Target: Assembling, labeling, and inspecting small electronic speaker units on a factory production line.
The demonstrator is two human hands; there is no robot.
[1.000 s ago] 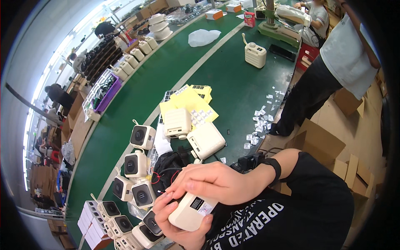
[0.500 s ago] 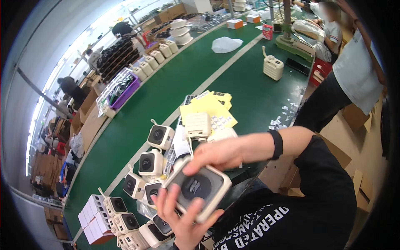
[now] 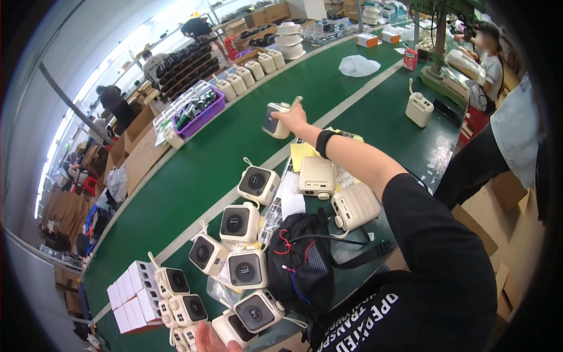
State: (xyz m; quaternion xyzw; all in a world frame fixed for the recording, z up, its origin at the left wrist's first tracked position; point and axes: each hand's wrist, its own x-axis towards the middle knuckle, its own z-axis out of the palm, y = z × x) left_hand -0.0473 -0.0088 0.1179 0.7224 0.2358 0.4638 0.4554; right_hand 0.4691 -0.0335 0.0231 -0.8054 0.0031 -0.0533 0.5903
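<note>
The right hand (image 3: 296,120), at the end of an outstretched arm with a black band (image 3: 324,142) on its wrist, grips a cream speaker (image 3: 274,122). The speaker sits at the hand's left, tilted, its dark front turned away to the left and its strap (image 3: 298,101) rising just above the fingers. Green table (image 3: 193,188) lies under it — whether the speaker touches the surface, I cannot tell.

Left of the right hand, past the speaker, is a purple bin (image 3: 202,115) of small parts; up and to the left runs a row of speakers (image 3: 254,70). A white plastic bag (image 3: 359,66) lies beyond it to the upper right, and a lone speaker (image 3: 419,110) stands well to its right. Below its wrist are yellow sheets (image 3: 302,154), then a pair of speakers (image 3: 316,176), and nearer the body a black bag (image 3: 299,258).

The left hand (image 3: 216,340) is far from the held speaker, low at the picture's edge and partly cut off. Its visible fingers are spread and empty. A cluster of speakers (image 3: 247,270) stands just above it — contact is unclear — and white boxes (image 3: 134,298) lie to its left.
</note>
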